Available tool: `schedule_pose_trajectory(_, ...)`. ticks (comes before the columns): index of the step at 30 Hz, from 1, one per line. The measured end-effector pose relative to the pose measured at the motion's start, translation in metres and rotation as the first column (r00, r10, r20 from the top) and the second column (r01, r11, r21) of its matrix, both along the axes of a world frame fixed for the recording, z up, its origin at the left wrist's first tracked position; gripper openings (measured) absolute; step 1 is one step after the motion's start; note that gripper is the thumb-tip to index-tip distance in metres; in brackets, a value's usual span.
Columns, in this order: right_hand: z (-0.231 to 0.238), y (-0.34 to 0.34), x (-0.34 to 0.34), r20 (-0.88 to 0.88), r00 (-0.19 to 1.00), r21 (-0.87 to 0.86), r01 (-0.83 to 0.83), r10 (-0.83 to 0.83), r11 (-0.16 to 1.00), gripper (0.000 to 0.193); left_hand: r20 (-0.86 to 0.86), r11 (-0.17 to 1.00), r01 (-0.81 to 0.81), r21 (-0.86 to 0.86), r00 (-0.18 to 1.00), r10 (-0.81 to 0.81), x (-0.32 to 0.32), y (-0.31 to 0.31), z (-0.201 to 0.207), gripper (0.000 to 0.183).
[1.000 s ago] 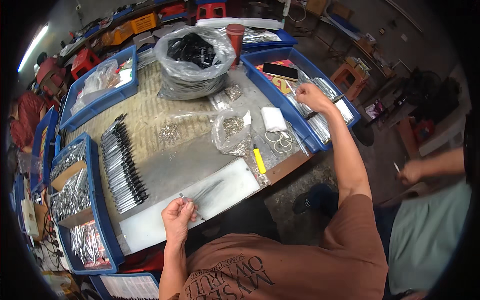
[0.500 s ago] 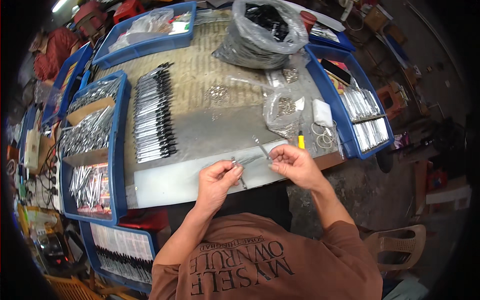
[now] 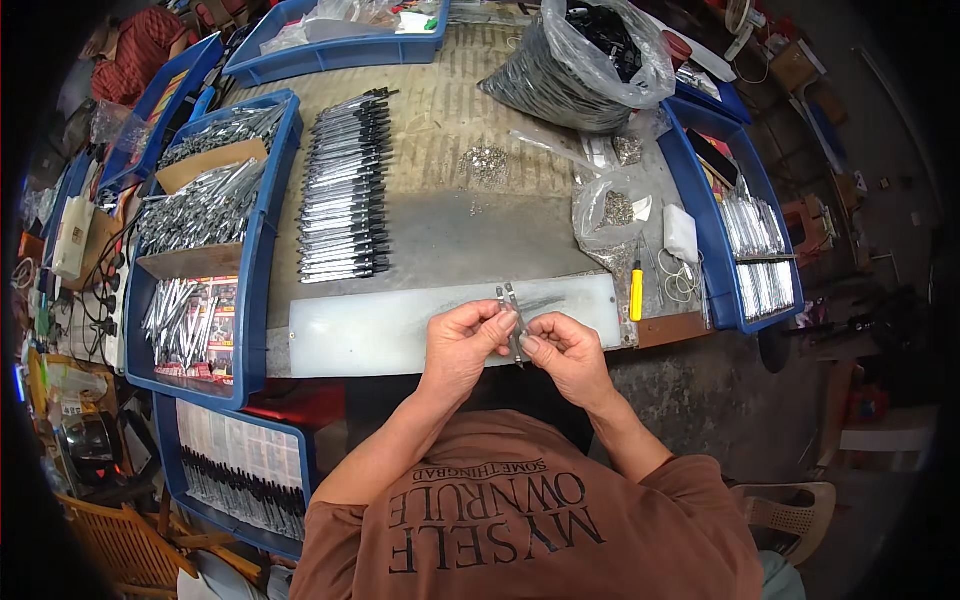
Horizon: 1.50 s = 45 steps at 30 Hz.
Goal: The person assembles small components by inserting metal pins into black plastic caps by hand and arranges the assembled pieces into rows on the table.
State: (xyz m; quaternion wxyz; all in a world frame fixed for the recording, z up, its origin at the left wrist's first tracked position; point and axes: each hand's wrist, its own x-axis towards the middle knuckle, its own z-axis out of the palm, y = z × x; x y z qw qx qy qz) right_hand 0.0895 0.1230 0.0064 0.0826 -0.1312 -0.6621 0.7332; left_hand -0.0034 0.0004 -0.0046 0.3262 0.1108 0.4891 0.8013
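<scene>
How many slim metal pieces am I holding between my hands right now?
2: a left piece and a right piece, close together between the left hand and right hand. The hands partly cover both, so another could be hidden.

Dark capital lettering (image 3: pixel 497 530) stands upside down on the brown shirt (image 3: pixel 665 530).

Left grip (image 3: pixel 466 345), right grip (image 3: pixel 570 358), slim rods (image 3: pixel 512 293) held between
</scene>
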Motion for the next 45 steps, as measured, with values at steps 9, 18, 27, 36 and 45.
schedule_pose_trajectory(9,-0.0033,-0.0042,0.0000,0.007,1.000,0.060,0.011,-0.012,0.998,0.009,0.006,1.000,0.009,-0.002,1.000,-0.009,0.0014,-0.0011,-0.0002,0.010)
schedule_pose_trajectory(18,-0.0010,-0.0055,-0.0003,0.030,1.000,0.108,0.003,-0.006,0.994,0.010,-0.019,0.999,0.024,-0.038,1.000,-0.025,0.0015,-0.0020,0.0000,0.010)
schedule_pose_trajectory(27,-0.0001,-0.0079,-0.0005,0.019,1.000,0.094,0.004,-0.006,0.996,0.010,-0.027,0.999,0.022,-0.049,0.999,-0.023,0.0019,-0.0033,0.0032,0.010)
schedule_pose_trajectory(36,-0.0009,-0.0079,-0.0003,0.018,1.000,0.093,-0.013,0.012,0.996,0.011,-0.016,0.998,0.044,-0.041,0.999,-0.045,0.0009,-0.0047,0.0013,0.010)
schedule_pose_trajectory(45,0.0029,-0.0078,-0.0028,0.052,0.997,0.135,-0.055,0.049,0.989,0.012,-0.018,0.997,0.052,-0.062,0.998,-0.054,-0.0002,-0.0074,0.0008,0.008)
